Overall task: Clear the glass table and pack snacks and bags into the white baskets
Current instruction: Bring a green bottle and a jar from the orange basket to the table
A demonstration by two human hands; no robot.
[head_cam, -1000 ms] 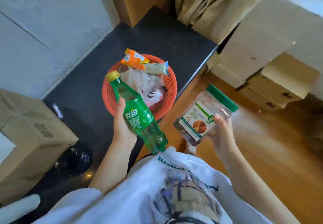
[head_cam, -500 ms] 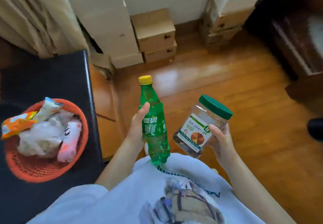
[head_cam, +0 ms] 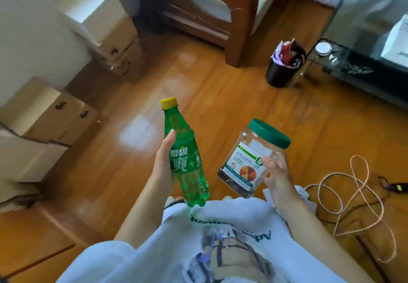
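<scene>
On your far left, cardboard boxes (head_cam: 55, 115) are stacked against the wall on the wooden floor (head_cam: 141, 97). Moving in, your left hand (head_cam: 163, 163) is wrapped around the middle of a green soda bottle (head_cam: 185, 157), thumb laid up along its side and fingers curled behind the label; the bottle stands nearly upright in the air above your lap, yellow cap at the top. Just beside it, apart from it, your right hand (head_cam: 276, 172) grips a clear plastic jar (head_cam: 249, 161) from below and behind, fingers closed on its wall; the jar tilts with its green lid up and to the right, dark snacks settled at its low end. Farther right, beyond the jar, a black bin (head_cam: 280, 73) full of wrappers sits near the corner of the glass table (head_cam: 357, 31). A looped cord (head_cam: 353, 196) lies on the floor at your right.
</scene>
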